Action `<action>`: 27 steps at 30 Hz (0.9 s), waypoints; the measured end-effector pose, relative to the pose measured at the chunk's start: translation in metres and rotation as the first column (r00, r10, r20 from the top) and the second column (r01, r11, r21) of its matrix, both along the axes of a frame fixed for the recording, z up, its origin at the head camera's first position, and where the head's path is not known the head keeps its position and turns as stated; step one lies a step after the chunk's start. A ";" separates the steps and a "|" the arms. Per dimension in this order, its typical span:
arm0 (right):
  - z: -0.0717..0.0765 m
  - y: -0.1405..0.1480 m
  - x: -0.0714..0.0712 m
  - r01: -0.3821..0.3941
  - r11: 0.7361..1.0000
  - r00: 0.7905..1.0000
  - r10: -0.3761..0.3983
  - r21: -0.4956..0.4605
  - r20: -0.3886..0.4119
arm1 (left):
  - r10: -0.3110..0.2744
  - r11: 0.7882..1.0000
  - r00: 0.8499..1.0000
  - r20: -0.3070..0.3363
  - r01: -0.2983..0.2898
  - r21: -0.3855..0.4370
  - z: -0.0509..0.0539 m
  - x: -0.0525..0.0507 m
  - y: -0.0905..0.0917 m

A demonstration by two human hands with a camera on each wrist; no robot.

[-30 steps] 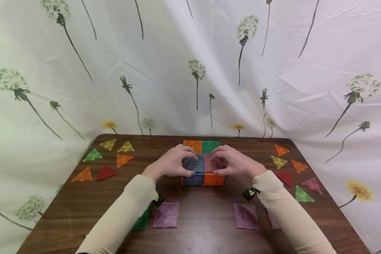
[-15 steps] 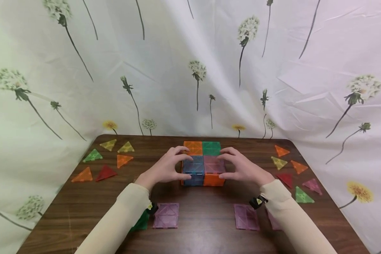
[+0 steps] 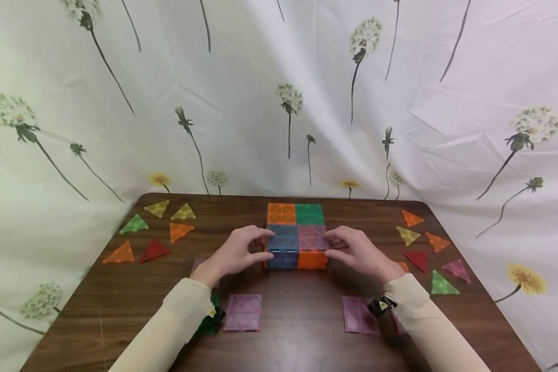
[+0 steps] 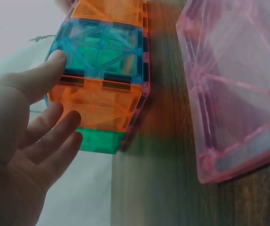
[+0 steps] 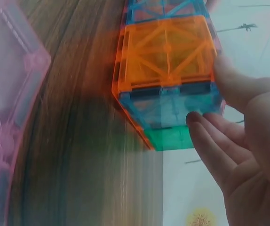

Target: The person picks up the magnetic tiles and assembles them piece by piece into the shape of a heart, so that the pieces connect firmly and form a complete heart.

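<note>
A low box of coloured translucent square tiles stands towards the back of the table. Its top shows orange (image 3: 281,213), green (image 3: 309,214), blue (image 3: 282,237) and purple (image 3: 312,237) tiles. At its left side is my left hand (image 3: 232,252), fingers gently bent; in the left wrist view the fingertips lie along an orange side tile (image 4: 95,106) and the thumb at the top edge. My right hand (image 3: 361,252) is at the right side; in the right wrist view its fingertips meet a blue side tile (image 5: 172,108), with the thumb by the top edge.
Purple square tiles (image 3: 243,313) (image 3: 353,314) lie in front, with a green one (image 3: 206,325) partly under the left wrist. Triangles lie at both sides, including a red one (image 3: 155,250) and a green one (image 3: 442,284). A flowered cloth hangs behind.
Both hands have moved from over the box's top outwards and down to its two sides. The fingers no longer cover the top tiles. The box looks unmoved.
</note>
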State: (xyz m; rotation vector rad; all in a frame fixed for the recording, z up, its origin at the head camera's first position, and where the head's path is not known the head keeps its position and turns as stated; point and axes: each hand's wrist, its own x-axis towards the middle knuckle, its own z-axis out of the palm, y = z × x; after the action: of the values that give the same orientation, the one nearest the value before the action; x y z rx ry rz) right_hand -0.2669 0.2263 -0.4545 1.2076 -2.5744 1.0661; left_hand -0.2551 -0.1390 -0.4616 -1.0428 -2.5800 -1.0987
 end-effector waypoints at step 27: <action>0.007 -0.042 -0.053 0.226 0.964 0.973 -0.231 0.138 0.017 | 0.249 0.968 0.968 0.023 -0.248 -0.038 -0.005 -0.051 0.011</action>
State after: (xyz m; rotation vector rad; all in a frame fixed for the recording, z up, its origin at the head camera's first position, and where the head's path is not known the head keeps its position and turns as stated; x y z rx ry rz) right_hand -0.3204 0.1843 -0.4478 0.8933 -2.7662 0.8843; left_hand -0.3058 -0.1284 -0.4671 -0.6888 -2.6680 -1.0148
